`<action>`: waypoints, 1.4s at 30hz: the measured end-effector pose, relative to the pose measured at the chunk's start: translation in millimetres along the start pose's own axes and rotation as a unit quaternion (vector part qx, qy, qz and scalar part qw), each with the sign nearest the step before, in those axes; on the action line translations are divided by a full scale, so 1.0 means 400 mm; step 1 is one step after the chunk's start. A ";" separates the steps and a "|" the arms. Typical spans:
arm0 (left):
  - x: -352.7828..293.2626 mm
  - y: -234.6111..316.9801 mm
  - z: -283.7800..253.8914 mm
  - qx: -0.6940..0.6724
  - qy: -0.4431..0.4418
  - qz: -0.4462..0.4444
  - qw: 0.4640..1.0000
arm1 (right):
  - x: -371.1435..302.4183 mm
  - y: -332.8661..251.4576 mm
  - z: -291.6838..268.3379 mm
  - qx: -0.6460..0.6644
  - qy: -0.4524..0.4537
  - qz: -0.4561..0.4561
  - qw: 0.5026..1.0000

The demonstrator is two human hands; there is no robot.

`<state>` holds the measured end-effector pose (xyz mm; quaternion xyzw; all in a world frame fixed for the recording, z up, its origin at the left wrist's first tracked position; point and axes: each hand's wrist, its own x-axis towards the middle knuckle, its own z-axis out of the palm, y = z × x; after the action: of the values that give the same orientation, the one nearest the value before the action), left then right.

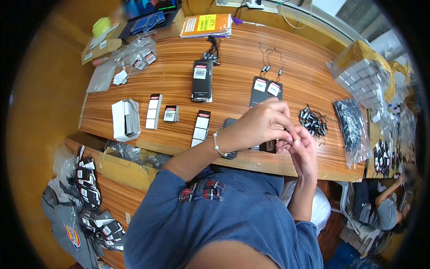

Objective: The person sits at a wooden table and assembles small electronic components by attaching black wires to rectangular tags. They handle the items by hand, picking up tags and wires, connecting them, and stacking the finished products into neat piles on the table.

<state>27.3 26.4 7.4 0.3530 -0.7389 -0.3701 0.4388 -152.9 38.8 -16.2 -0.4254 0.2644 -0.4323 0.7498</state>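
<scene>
My left hand [264,123], with a bead bracelet at its wrist, and my right hand [305,154] meet above the table's near edge. Both are closed in a pinch, fingertips against fingertips; whatever lies between them is too small or hidden to make out. Beneath them, partly covered, lie dark hang tags [268,146] and a dark stack [230,123]. Just beyond my hands are two black hang tags [260,91] with white stickers and looped strings. To the right is a loose pile of black strings with small grey-black toggles [312,122].
A tall stack of black tags [202,80] stands mid-table, near sticker strips [153,111] and a white box of cards [126,120]. At right lie a plastic-wrapped dark pack [350,127] and bagged white boxes [363,74]. Another person [386,210] sits at lower right.
</scene>
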 end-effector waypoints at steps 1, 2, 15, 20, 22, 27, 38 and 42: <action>0.004 -0.005 0.003 0.032 0.022 0.034 0.999 | 0.003 0.002 -0.006 0.000 -0.014 0.001 1.000; 0.004 -0.014 -0.002 0.048 -0.016 0.030 0.998 | 0.009 0.007 -0.017 0.000 -0.027 0.002 1.000; -0.038 -0.067 0.077 -0.318 -0.080 -0.161 0.931 | 0.045 0.003 -0.064 0.275 0.016 -0.040 0.961; -0.030 -0.075 0.085 -0.296 -0.068 -0.148 0.941 | 0.055 -0.003 -0.082 0.103 0.047 -0.099 0.989; -0.031 -0.083 0.076 -0.284 -0.106 -0.187 0.935 | 0.058 -0.016 -0.089 0.062 0.090 -0.113 0.988; -0.028 -0.074 0.072 -0.244 -0.110 -0.209 0.941 | 0.085 -0.045 -0.116 0.042 0.110 -0.112 0.987; 0.132 -0.254 -0.017 -0.155 0.037 -0.206 0.965 | 0.419 -0.222 -0.249 0.016 0.140 -0.169 0.975; 0.166 -0.379 -0.013 -0.100 0.054 -0.250 0.962 | 0.532 -0.205 -0.279 -0.042 0.182 -0.135 0.973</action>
<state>37.5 -103.1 -95.0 0.5006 -0.5615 -0.5203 0.4042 -169.1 -214.4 -6.9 -0.4030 0.3543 -0.5881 0.6051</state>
